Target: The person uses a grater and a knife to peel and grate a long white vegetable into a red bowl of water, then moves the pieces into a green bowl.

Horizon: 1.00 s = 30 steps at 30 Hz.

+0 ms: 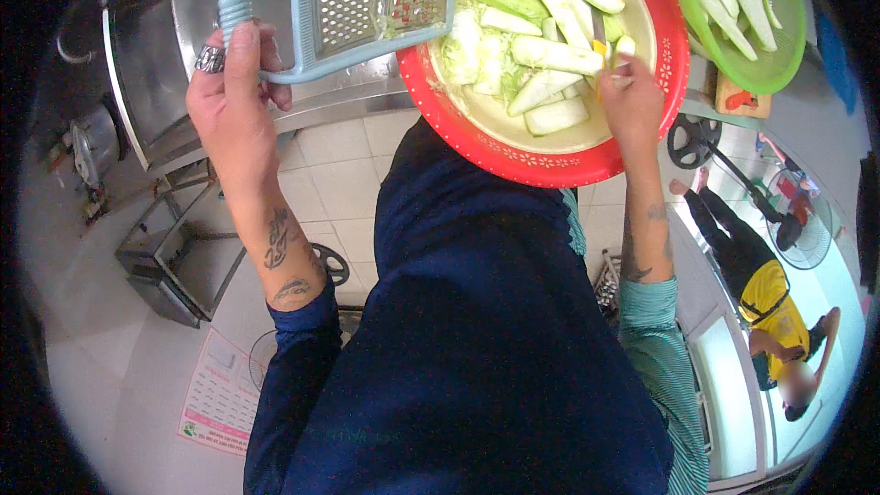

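My left hand [237, 75] is closed round the coiled handle of a light blue grater [302, 27], whose metal plate has rows of holes. The grater's end lies against the rim of a red patterned basin [550, 175]. Inside the basin are peeled pale green vegetable pieces [553, 55], with shreds [474, 55] at the left. Over the right side of the basin, my right hand [629, 96] is shut on a knife with a yellow handle [600, 55]; its blade points away among the pieces and is partly hidden.
A green basket [790, 62] with more vegetable pieces stands at the right, beside a small wooden board [756, 106] with a red item. A metal counter [344, 106] edges the left. Further right are a standing fan [801, 220] and a person in yellow [773, 302].
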Each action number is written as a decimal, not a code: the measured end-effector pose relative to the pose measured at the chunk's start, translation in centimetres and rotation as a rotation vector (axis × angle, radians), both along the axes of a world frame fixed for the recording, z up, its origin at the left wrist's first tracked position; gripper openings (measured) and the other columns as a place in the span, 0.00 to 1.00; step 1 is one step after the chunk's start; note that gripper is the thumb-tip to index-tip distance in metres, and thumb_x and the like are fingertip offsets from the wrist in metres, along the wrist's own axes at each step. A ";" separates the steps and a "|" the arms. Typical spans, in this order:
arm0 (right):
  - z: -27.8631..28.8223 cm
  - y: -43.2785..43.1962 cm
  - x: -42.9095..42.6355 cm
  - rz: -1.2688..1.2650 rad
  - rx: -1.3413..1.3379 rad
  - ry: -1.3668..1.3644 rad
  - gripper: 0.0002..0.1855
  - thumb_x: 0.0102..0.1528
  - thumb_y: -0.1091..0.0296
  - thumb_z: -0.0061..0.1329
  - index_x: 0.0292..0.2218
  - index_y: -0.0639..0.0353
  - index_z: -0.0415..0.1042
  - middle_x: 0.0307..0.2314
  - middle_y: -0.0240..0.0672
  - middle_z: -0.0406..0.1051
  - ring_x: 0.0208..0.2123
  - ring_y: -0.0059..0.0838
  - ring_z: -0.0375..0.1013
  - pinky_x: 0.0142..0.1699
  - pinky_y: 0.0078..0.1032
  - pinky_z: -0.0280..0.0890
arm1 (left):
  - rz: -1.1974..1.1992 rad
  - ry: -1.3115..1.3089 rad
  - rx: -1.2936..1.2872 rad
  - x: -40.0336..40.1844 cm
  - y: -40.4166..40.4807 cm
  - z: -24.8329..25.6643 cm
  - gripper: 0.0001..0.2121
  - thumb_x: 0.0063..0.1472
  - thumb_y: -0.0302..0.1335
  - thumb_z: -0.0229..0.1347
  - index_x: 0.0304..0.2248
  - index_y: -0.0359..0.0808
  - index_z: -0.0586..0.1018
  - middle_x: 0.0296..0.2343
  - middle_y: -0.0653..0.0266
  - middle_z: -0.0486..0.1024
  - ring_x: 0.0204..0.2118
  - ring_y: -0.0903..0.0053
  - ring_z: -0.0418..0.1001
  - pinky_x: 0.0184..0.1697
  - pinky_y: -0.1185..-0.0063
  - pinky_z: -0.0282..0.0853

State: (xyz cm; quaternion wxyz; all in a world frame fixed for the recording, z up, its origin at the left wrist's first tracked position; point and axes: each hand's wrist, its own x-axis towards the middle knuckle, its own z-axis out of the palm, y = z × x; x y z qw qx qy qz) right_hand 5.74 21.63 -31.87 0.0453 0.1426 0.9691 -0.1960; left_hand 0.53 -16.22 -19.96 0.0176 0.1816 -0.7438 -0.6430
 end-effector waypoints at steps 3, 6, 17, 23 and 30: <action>3.7 -4.1 -2.0 0.025 -0.206 0.134 0.12 0.55 0.66 0.51 0.40 0.59 0.74 0.29 0.45 0.75 0.31 0.47 0.75 0.39 0.35 0.69 | 0.006 -0.003 -0.005 0.1 0.1 0.4 0.13 0.65 0.36 0.51 0.34 0.32 0.77 0.23 0.69 0.70 0.20 0.87 0.64 0.19 0.86 0.58; 0.4 -7.7 -3.2 0.357 -0.204 0.133 0.13 0.59 0.60 0.40 0.38 0.56 0.73 0.26 0.48 0.72 0.33 0.47 0.74 0.40 0.40 0.68 | 0.008 0.003 -0.010 -0.2 0.3 0.7 0.13 0.65 0.36 0.52 0.34 0.31 0.76 0.23 0.69 0.70 0.21 0.87 0.64 0.19 0.86 0.58; -3.3 -10.4 -6.9 0.470 0.085 -0.193 0.15 0.54 0.57 0.50 0.40 0.55 0.72 0.36 0.42 0.69 0.39 0.44 0.72 0.43 0.41 0.69 | -0.032 -0.002 -0.047 0.5 0.7 0.9 0.13 0.65 0.36 0.52 0.34 0.32 0.76 0.23 0.70 0.70 0.22 0.88 0.65 0.19 0.87 0.60; -4.2 -8.3 -7.0 0.462 -0.006 -0.088 0.18 0.52 0.54 0.54 0.37 0.59 0.74 0.31 0.43 0.69 0.35 0.41 0.72 0.39 0.37 0.67 | -0.025 0.011 -0.015 0.8 0.0 0.6 0.13 0.65 0.36 0.52 0.35 0.32 0.76 0.23 0.70 0.70 0.22 0.88 0.65 0.19 0.87 0.61; 2.4 -2.5 -5.8 0.082 -0.740 -0.239 0.17 0.58 0.57 0.50 0.42 0.60 0.73 0.20 0.29 0.69 0.21 0.17 0.65 0.26 0.17 0.59 | -0.111 -0.035 0.058 0.8 1.1 0.2 0.12 0.64 0.32 0.53 0.40 0.31 0.76 0.24 0.69 0.71 0.21 0.89 0.65 0.19 0.87 0.62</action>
